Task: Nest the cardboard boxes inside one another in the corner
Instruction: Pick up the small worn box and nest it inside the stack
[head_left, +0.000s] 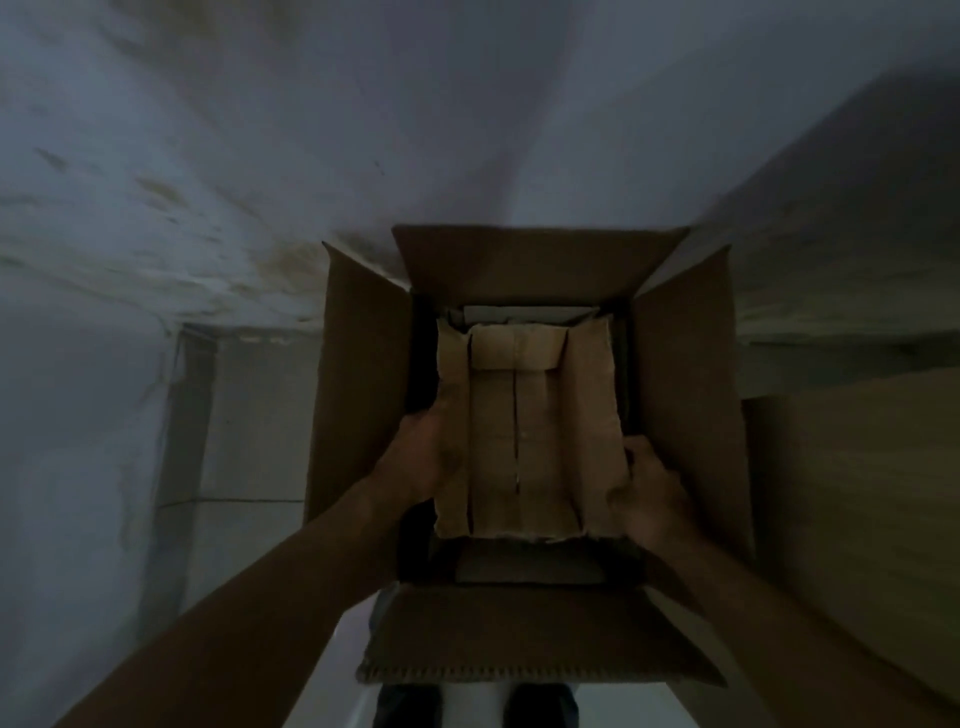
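A big brown cardboard box (358, 384) stands open in the dim corner, its four flaps spread outward. Over its opening I hold a smaller, paler cardboard box (524, 431), open side up, partly sunk between the big box's walls. My left hand (421, 452) grips the small box's left wall. On the right wall my right hand (649, 493) does the same. Something flat and light shows deep in the big box behind the small one.
Stained pale walls (208, 156) meet behind the big box. A wooden panel or piece of furniture (857, 441) stands close on the right. Tiled floor (249, 415) lies to the left. My feet show below the near flap.
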